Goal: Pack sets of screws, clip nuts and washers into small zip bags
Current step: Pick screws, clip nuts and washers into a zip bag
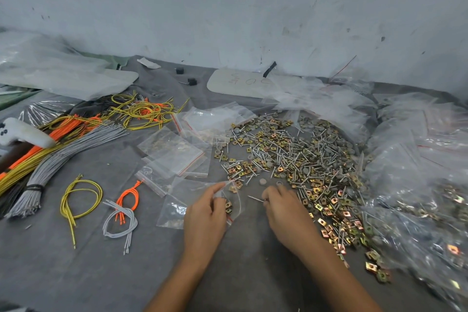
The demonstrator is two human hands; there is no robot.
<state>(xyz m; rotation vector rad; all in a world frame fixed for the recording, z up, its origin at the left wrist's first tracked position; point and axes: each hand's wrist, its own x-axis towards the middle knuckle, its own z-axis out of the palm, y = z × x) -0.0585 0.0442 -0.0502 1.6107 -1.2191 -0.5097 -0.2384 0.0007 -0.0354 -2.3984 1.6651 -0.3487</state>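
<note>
Plastic zip bag (236, 206) pinched by left hand (205, 213) | right hand (283, 210) pinches screw (255, 198) | board (243, 83) writing (illegible)

Wall (228, 7): pale blue-grey, scuffed, with dark specks and chips.
Bench (76, 273): covered by wrinkled grey cloth (253, 248), running back to meet the wall.
Light: soft, even, with faint shadows.

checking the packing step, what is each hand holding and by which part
Left hand pinches the small zip bag by one edge; right hand pinches a screw by one end.
</note>
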